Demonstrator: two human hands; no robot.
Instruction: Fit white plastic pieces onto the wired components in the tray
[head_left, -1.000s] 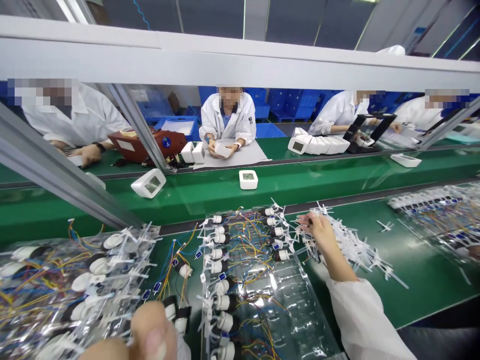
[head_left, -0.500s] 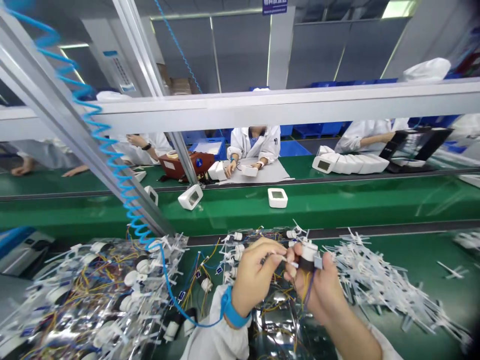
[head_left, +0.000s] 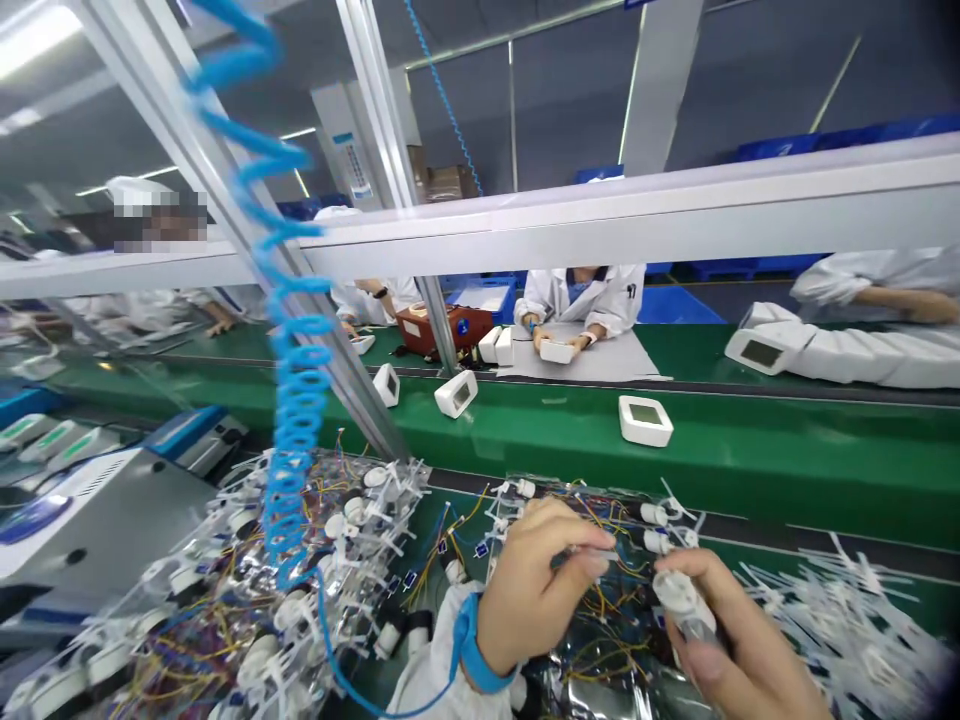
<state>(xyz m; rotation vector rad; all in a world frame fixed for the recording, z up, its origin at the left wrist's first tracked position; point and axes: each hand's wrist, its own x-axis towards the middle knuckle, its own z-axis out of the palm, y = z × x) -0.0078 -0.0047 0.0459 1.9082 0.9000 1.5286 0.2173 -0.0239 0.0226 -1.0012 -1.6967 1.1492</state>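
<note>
My left hand (head_left: 536,590), with a blue wrist strap (head_left: 480,650) around its wrist, is closed in a pinch. Between its fingertips is a small pale, see-through bit too blurred to name. To its right, my right hand (head_left: 739,640) grips a white cylindrical part (head_left: 679,595), its round white end facing up; the fingers hide its lower portion. Beneath both hands lie more such parts with yellow and dark wires (head_left: 600,600) on shiny clear plastic. A heap of white plastic strips (head_left: 847,620) lies to the right of my right hand.
On the left, a large pile of wired white-and-black parts (head_left: 330,560) covers the bench beside a grey machine (head_left: 112,530). A coiled blue cord (head_left: 296,400) hangs before a metal post. White display units (head_left: 645,420) sit on the green belt (head_left: 540,420). Co-workers sit opposite.
The view has swung left. My hands have moved apart; the white cylindrical part is now away from my left fingers and turned, with its round end up.
</note>
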